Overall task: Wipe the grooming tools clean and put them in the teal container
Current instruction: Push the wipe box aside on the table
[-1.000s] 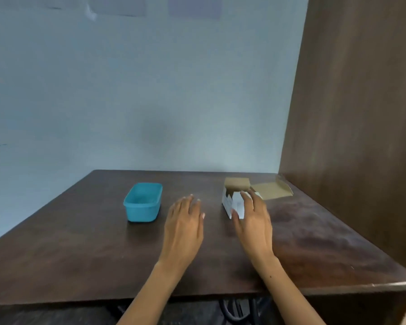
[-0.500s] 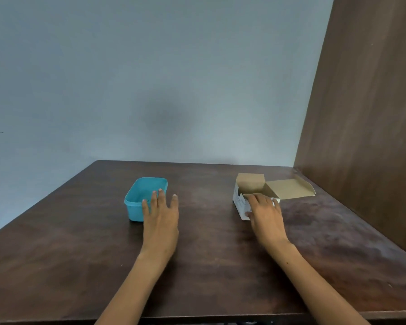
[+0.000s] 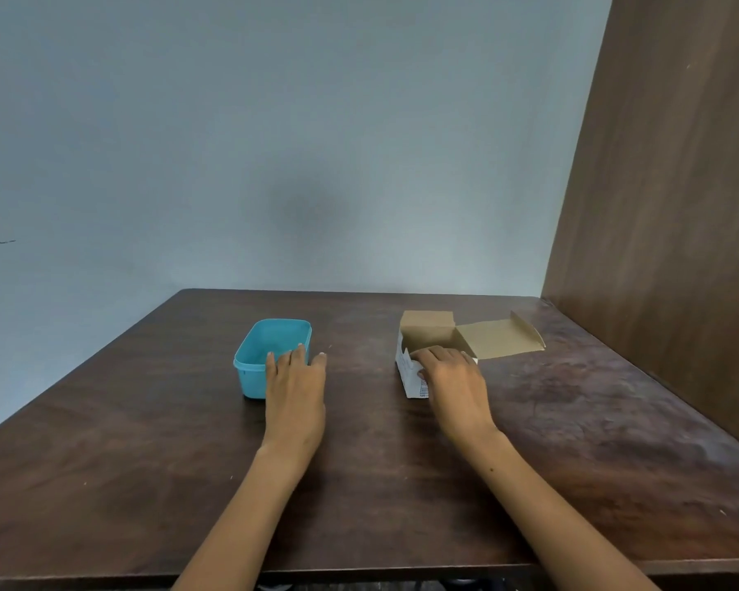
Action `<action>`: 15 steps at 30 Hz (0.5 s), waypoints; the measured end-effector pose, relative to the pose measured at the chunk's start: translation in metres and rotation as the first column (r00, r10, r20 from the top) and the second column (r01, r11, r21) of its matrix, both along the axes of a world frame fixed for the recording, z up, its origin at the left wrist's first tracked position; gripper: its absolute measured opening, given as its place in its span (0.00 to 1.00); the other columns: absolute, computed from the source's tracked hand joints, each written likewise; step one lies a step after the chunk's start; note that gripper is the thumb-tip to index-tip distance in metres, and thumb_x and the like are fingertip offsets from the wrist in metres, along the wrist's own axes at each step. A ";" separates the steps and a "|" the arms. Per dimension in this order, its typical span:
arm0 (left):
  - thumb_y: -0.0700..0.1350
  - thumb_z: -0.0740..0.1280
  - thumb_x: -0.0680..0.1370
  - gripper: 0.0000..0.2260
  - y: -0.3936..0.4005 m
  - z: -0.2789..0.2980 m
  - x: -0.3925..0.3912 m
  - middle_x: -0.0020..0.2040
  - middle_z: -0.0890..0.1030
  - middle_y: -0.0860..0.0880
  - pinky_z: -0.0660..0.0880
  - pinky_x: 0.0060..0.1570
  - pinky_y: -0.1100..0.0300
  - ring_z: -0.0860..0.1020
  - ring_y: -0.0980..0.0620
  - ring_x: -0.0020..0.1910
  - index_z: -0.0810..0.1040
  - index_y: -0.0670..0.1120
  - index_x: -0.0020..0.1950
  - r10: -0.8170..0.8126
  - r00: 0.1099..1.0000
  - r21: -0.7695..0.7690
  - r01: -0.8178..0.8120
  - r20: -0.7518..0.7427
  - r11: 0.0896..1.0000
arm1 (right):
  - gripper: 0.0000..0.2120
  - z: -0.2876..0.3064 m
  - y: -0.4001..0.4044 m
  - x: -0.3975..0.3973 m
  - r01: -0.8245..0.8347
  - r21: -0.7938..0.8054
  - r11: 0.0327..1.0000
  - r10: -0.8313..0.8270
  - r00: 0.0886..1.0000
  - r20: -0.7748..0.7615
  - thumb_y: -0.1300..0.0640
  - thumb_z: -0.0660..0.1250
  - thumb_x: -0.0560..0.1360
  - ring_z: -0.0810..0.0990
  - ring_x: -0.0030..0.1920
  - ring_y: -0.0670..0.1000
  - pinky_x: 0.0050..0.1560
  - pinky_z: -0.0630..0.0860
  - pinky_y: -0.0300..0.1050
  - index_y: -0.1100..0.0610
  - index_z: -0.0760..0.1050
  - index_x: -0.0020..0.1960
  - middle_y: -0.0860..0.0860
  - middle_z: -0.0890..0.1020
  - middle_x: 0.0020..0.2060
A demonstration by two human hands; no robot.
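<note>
Presently on the worktop (image 3: pixel 359 484): teal container (image 3: pixel 274 341), open, apparently empty; your left hand (image 3: pixel 295 394) lies flat, fingers straight, against its near wall. Cardboard box (image 3: pixel 427 351), flaps open; your right hand (image 3: pixel 453 381) curls over its near edge, fingertips inside. Grooming tools: none visible, presumably boxed. Steady the box and lift tools out singly.

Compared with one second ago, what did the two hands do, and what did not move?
The left hand moved from the middle of the table leftward to the teal plastic container; its straight fingers now reach the near right corner. The right hand slid down on the open white cardboard box and curls over its near edge. Container, box and dark wooden table stayed put.
</note>
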State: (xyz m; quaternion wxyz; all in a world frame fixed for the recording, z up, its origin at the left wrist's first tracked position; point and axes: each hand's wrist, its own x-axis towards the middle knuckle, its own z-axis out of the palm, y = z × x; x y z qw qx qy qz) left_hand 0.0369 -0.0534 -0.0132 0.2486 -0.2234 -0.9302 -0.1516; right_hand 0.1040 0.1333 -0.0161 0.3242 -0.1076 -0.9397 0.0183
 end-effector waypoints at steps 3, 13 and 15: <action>0.30 0.62 0.76 0.24 0.001 0.001 0.000 0.71 0.68 0.40 0.56 0.73 0.51 0.66 0.44 0.71 0.68 0.44 0.71 -0.032 0.999 0.039 0.031 0.017 0.999 | 0.16 -0.001 -0.003 -0.001 -0.013 -0.010 1.000 0.013 1.000 -0.027 0.71 0.65 0.69 0.78 0.51 0.56 0.52 0.70 0.45 0.57 0.78 0.53 0.53 0.82 0.49; 0.27 0.62 0.74 0.20 0.005 0.005 -0.004 0.62 0.77 0.41 0.71 0.61 0.54 0.73 0.45 0.62 0.75 0.40 0.64 -0.135 0.990 0.219 0.123 0.044 0.968 | 0.16 -0.003 -0.007 0.006 -0.089 -0.056 0.994 0.083 0.991 -0.108 0.68 0.71 0.69 0.80 0.55 0.60 0.56 0.75 0.52 0.65 0.78 0.57 0.59 0.82 0.54; 0.26 0.62 0.74 0.21 0.006 0.005 -0.005 0.63 0.76 0.41 0.71 0.62 0.54 0.72 0.46 0.63 0.75 0.40 0.65 -0.155 0.987 0.243 0.139 0.049 0.960 | 0.16 -0.004 -0.007 0.006 -0.093 -0.060 0.994 0.086 0.991 -0.102 0.67 0.70 0.70 0.79 0.57 0.59 0.58 0.74 0.52 0.64 0.78 0.58 0.59 0.82 0.56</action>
